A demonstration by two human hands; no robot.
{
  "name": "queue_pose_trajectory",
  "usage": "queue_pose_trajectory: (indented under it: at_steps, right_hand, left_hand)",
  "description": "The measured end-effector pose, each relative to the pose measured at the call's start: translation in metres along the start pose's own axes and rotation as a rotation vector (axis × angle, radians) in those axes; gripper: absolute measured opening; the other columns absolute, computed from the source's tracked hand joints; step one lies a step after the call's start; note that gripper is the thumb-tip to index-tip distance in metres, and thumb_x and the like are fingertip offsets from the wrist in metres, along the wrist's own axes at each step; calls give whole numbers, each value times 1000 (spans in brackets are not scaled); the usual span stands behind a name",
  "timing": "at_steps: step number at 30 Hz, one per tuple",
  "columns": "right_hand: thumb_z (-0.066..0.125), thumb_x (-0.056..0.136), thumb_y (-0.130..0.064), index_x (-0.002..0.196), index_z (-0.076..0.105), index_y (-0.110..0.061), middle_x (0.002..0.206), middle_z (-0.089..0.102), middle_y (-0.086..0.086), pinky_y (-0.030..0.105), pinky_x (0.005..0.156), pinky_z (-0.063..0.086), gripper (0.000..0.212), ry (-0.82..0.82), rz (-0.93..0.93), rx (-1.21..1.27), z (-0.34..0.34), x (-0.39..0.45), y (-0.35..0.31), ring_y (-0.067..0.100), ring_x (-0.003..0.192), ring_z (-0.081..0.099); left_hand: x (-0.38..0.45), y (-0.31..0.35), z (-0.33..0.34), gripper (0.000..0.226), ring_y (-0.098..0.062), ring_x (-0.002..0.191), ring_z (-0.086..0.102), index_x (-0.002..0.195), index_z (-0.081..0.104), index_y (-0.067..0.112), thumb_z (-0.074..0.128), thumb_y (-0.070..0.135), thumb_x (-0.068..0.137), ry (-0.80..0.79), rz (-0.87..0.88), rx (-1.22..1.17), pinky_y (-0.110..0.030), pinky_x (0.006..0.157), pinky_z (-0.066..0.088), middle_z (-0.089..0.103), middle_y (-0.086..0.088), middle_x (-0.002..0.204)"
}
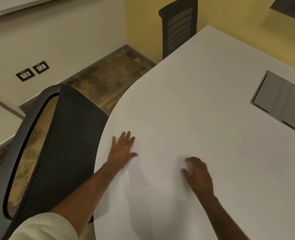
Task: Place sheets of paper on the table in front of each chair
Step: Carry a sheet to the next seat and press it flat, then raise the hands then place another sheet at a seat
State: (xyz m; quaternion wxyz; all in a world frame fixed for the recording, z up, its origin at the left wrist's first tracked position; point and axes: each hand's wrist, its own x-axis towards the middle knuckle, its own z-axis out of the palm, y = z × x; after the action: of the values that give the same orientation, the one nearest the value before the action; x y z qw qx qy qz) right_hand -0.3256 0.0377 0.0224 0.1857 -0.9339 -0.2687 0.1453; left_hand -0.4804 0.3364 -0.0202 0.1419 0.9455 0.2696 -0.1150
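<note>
Both hands rest on a white table [203,70], seen from above. The left hand [121,149] lies flat, palm down, fingers spread and pointing away, close to the table's curved left edge; its bare forearm stretches back to a pale rolled sleeve [44,227] at the bottom left. The right hand [197,175] sits a little to its right, palm down, fingers loosely curled with the tips touching the surface. Neither hand pinches anything that can be made out; a white sheet under them cannot be told from the white tabletop. One sheet of paper [271,149] lies flat on the table to the right, its far corner near a grey hatch [281,101] set into the tabletop. A dark mesh chair [56,144] stands just left of the left arm. Another dark chair [178,26] stands at the table's far edge.
</note>
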Motion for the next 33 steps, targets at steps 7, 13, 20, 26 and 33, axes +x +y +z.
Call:
queue_pose_trajectory:
  at_steps: [7, 13, 20, 26, 33]
  right_hand:
    - [56, 94, -55, 152, 41, -28, 165, 27, 3, 40, 116, 33, 66, -169, -67, -193, 38, -13, -14, 27, 151, 28]
    - [55, 93, -57, 152, 39, -29, 166, 26, 2, 40, 116, 33, 68, -165, -51, -186, 41, -15, -20, 25, 151, 26]
    - [61, 91, -54, 150, 43, -28, 164, 29, 1, 39, 115, 34, 67, -166, -84, -182, 31, -13, -13, 23, 150, 28]
    - [63, 90, -54, 149, 44, -27, 164, 30, 2, 39, 115, 33, 68, -163, -92, -173, 30, -15, -12, 24, 149, 29]
    - [58, 93, -54, 144, 50, -27, 160, 37, 0, 39, 113, 35, 58, -35, -84, -137, 12, -17, -18, 22, 147, 34]
  left_hand:
    - [10, 3, -16, 85, -25, 157, -2, 160, 16, 16, 44, 64, 96, 20, -20, -22, -47, 127, -1, 2, -6, 170]
    - [-12, 12, 8, 101, -27, 157, -8, 160, 4, 11, 42, 73, 90, -49, 71, 85, -47, 126, -6, -9, -10, 169]
    - [-22, 14, 16, 104, -28, 157, -2, 160, 12, 11, 41, 78, 87, -6, 72, 99, -51, 126, -6, -3, -11, 170]
    - [-27, 15, 19, 106, -27, 157, -6, 160, 8, 11, 44, 78, 86, -11, 57, 54, -46, 126, -7, -6, -10, 170]
    - [-26, 17, 8, 107, -26, 157, -6, 160, 6, 11, 43, 78, 86, 41, 56, 8, -45, 127, -6, -5, -8, 170]
